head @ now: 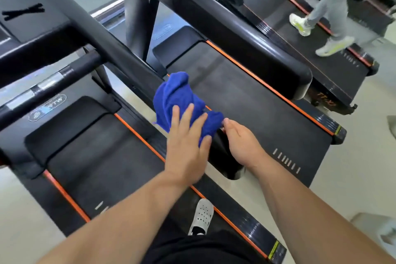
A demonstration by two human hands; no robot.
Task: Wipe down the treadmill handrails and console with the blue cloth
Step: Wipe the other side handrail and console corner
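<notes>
The blue cloth is draped over the black handrail of the treadmill I stand on, near the rail's rounded near end. My left hand lies on the cloth with fingers spread, pressing it against the rail. Just to the right of the rail end is my right hand; its thumb touches the cloth's right corner and its fingers curl out of sight beneath. The console is at the upper left, with a black taped cross on it.
My white shoe stands on the belt below me. A second treadmill with a thick black rail lies to the right. Beyond it another person's legs and pale shoes walk on a third treadmill.
</notes>
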